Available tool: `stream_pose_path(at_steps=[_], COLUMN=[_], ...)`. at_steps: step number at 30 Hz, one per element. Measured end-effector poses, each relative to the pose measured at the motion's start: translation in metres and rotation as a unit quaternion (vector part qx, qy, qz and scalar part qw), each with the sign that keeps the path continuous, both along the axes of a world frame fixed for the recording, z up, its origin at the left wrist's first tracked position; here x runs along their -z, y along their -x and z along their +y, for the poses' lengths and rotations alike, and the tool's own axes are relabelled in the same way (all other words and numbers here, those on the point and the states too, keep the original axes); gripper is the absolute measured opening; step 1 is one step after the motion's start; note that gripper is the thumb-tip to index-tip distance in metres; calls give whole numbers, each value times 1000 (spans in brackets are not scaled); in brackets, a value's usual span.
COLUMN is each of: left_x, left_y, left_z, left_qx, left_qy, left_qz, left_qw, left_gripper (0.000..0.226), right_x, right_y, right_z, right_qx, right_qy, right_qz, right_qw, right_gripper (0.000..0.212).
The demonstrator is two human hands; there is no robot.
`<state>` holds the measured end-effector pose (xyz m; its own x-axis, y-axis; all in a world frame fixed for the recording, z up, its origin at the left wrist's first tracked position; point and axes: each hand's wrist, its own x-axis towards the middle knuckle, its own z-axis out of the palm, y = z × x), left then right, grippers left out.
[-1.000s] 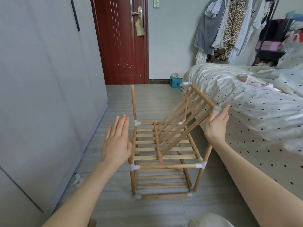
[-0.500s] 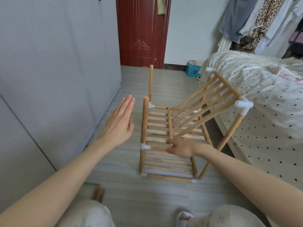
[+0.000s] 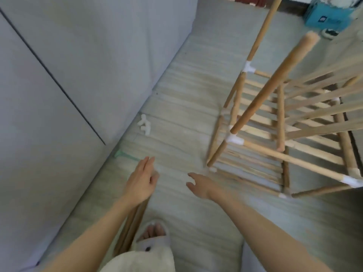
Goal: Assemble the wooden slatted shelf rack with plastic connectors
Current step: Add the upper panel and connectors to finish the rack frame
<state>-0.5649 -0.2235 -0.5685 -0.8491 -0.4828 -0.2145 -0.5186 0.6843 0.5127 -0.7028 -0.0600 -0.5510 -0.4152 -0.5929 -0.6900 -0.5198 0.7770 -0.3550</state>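
Observation:
The partly built wooden slatted rack (image 3: 275, 122) stands on the floor at the right, its posts joined by white plastic connectors (image 3: 234, 139). A loose slatted panel (image 3: 318, 107) leans across its top at a slant. My left hand (image 3: 140, 180) hovers low over the floor with fingers straight and holds nothing. My right hand (image 3: 200, 185) reaches down beside it, fingers relaxed and empty, just short of the rack's near bottom corner. Loose wooden poles (image 3: 130, 226) lie on the floor under my left forearm. A few spare white connectors (image 3: 145, 124) lie by the wall.
A grey wardrobe wall (image 3: 78, 75) runs along the left. My slippered foot (image 3: 153, 235) stands between my arms. A blue box (image 3: 326, 15) sits at the far top right. The picture is blurred by motion.
My head has tipped down toward the floor. My right hand left the rack's middle shelf and dropped toward the floor. My left hand came down from beside the post.

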Motion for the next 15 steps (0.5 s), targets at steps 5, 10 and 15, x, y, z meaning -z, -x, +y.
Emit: stream_pose_path(at_steps=[5, 10, 15], left_x=[69, 95, 86], left_y=[-41, -52, -46], left_z=[6, 3, -3], left_qx=[-86, -114, -122], left_qy=[-58, -32, -52], left_qz=[-88, -162, -141], left_qw=[991, 980, 981], left_gripper=[56, 48, 45], right_x=[85, 114, 100], right_y=[-27, -32, -22], right_z=[7, 22, 23], right_qx=[-26, -69, -12], right_qy=[-49, -71, -68], right_qz=[8, 2, -42], right_qw=[998, 995, 997], right_gripper=[58, 62, 55])
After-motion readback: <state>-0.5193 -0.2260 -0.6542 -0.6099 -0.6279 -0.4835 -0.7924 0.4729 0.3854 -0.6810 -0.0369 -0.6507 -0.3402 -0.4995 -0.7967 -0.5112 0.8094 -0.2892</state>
